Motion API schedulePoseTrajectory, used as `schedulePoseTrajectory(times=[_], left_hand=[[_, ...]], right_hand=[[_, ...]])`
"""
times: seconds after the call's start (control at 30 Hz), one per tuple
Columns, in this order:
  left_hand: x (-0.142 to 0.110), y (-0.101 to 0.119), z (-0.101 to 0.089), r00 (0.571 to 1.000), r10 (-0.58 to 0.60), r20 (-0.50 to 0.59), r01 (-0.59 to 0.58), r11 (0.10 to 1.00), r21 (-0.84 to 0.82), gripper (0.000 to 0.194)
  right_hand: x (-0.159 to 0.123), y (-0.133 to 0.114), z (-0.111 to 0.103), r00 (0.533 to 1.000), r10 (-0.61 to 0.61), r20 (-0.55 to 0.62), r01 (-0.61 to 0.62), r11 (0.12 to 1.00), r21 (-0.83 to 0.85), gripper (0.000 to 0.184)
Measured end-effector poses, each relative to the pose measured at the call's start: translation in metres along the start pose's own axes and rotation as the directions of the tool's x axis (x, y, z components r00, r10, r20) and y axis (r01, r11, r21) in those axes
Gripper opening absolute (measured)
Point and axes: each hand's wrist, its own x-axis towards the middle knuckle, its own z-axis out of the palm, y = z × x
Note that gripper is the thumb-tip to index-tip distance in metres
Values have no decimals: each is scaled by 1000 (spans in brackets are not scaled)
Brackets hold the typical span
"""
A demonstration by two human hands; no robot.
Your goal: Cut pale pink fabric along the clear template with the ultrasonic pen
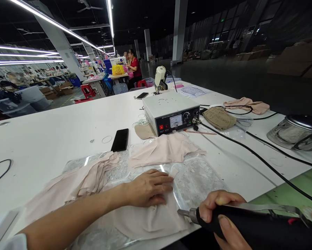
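My left hand (149, 189) lies flat on a pale pink piece of fabric (150, 220), fingers stretched out and pressing it down. The fabric rests on a clear plastic sheet (200, 177) at the table's near edge. My right hand (220, 210) is wrapped round a black corded handheld tool (252, 225) with a metal tip. That tip points left, at the right edge of the fabric; whether it touches I cannot tell. A layered stack of pink pieces (80, 177) is to the left of my left hand. More pink fabric (163, 151) lies just beyond it.
A control box with a dial (171, 111) stands behind the fabric, its black cable (252, 152) running right. Around it are a phone (120, 140), brown pattern pieces (219, 118), a lidded glass jar (296, 133) and a cream handheld machine (161, 80). A person in red (136, 67) sits farther back.
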Motion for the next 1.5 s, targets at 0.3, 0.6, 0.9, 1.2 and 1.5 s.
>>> schedulePoseTrajectory(times=[0.3, 0.6, 0.9, 1.2, 1.5], left_hand=[[1, -8, -6, 992, 115, 55, -119, 989, 86, 34], [-3, -12, -3, 989, 130, 70, -140, 977, 161, 35], [0, -15, -6, 983, 177, 44, -182, 974, 135, 34], [1, -18, -5, 974, 222, 38, -225, 968, 107, 31], [0, -18, -8, 978, 199, 58, -204, 974, 96, 30]], right_hand=[[1, -3, 0, 1000, -2, -6, 2, 999, -33, 4], [-1, -7, 3, 1000, 14, -9, -14, 999, -48, 6], [1, -12, 8, 999, 23, -35, -25, 999, -37, 8], [-1, -8, 11, 998, -14, -57, 12, 999, -33, 5], [0, -12, 11, 997, 11, -71, -13, 999, -35, 6]])
